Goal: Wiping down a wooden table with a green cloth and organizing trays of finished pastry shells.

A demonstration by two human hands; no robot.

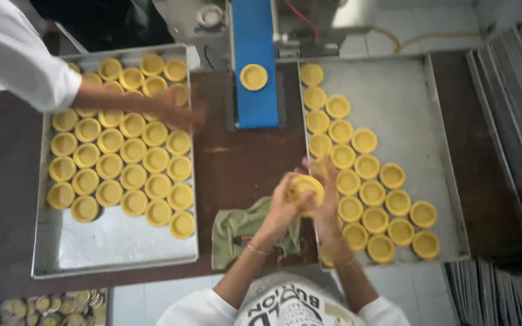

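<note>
Both hands, left hand [283, 208] and right hand [324, 193], clamped one round yellow pastry shell [307, 185] above the metal tray's [406, 90] near-left corner.

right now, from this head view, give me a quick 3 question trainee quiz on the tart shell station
1. True or false: both of the person's hands hold one yellow tart shell between them.
2. What lies on the blue conveyor belt? A) one yellow shell B) a green cloth C) nothing
3. Which tray does the co-worker's hand reach over, the left tray or the right tray?

Key
1. True: the left hand and right hand close around it, above the near edge of the right tray.
2. A: a single shell on the belt. The green cloth lies on the brown table.
3. The left tray.
</note>
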